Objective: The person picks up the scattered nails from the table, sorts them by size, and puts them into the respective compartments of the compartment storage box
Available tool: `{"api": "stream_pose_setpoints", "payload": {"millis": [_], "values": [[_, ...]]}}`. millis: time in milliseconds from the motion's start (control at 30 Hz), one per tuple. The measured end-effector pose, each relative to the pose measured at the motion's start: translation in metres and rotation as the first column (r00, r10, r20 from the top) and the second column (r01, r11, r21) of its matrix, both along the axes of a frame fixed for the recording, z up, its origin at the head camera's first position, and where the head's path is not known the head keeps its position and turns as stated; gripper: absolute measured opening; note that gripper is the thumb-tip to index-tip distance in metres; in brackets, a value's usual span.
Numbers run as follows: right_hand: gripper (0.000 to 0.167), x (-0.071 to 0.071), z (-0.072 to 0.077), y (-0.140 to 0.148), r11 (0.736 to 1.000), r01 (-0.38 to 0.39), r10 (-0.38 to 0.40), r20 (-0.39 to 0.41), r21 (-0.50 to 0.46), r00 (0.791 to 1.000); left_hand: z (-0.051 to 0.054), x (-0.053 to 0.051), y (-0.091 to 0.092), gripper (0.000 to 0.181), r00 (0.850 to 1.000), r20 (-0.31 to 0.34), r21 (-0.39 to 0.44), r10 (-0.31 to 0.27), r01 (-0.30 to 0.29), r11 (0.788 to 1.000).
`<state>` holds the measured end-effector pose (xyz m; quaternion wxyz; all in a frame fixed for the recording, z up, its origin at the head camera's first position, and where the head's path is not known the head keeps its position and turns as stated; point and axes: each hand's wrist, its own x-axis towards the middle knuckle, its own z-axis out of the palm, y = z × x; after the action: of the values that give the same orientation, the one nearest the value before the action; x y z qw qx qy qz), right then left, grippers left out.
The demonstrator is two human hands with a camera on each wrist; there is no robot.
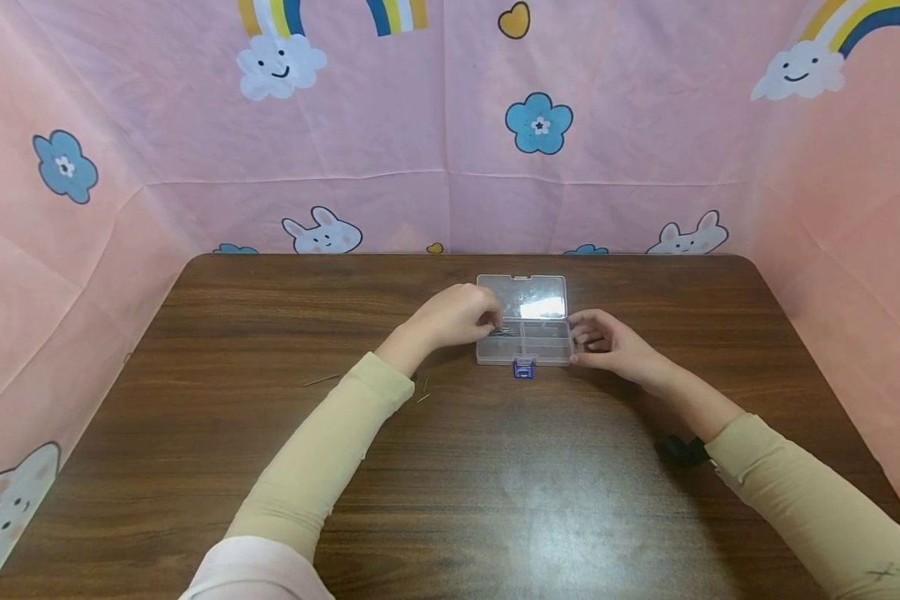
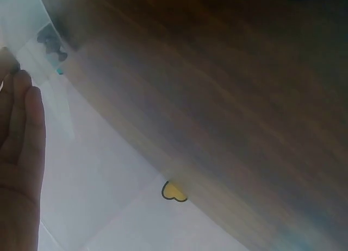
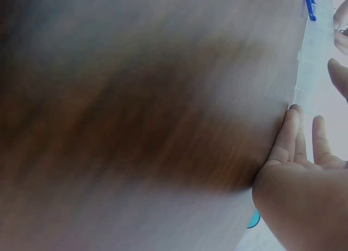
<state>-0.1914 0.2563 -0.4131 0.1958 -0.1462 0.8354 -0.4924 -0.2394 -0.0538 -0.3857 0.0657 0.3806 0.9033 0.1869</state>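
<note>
A clear plastic divided box (image 1: 546, 362) stands on the table with its lid (image 1: 506, 293) raised at the back and a blue latch (image 1: 523, 369) at the front. Thin, silvery needle-like pieces (image 1: 506, 332) lie in its back left compartment. My left hand (image 1: 453, 317) reaches over the box's left side, fingers bent down at these pieces; its fingertips are hidden, so whether it pinches one cannot be seen. At the box's right side, my right hand (image 1: 607, 343) touches the wall with relaxed fingers, the thumb by the front corner. The right wrist view shows its fingers (image 3: 291, 134) extended along the box.
Several thin gold-coloured needle-like pieces lie left of the box, one (image 1: 321, 380) farther out and another (image 1: 423, 398) beside the left sleeve. A brown wooden table (image 1: 450, 500) carries everything. Pink printed cloth (image 1: 390, 125) stands behind it and along both sides.
</note>
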Motion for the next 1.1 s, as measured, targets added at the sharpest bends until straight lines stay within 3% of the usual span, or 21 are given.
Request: {"api": "stream_pose_setpoints", "payload": {"millis": [700, 1100], "values": [[0.058, -0.001, 0.000, 0.000, 1.000, -0.011, 0.011, -0.018, 0.001, 1.000, -0.002, 0.000, -0.003, 0.014, 0.998, -0.058, -0.026, -0.022, 0.021, 0.999], [0.058, 0.001, 0.001, -0.003, 1.000, -0.017, 0.017, -0.024, -0.010, 1.000, 0.002, 0.004, -0.020, 0.008, 0.997, -0.077, -0.015, 0.017, -0.018, 1.000]]}}
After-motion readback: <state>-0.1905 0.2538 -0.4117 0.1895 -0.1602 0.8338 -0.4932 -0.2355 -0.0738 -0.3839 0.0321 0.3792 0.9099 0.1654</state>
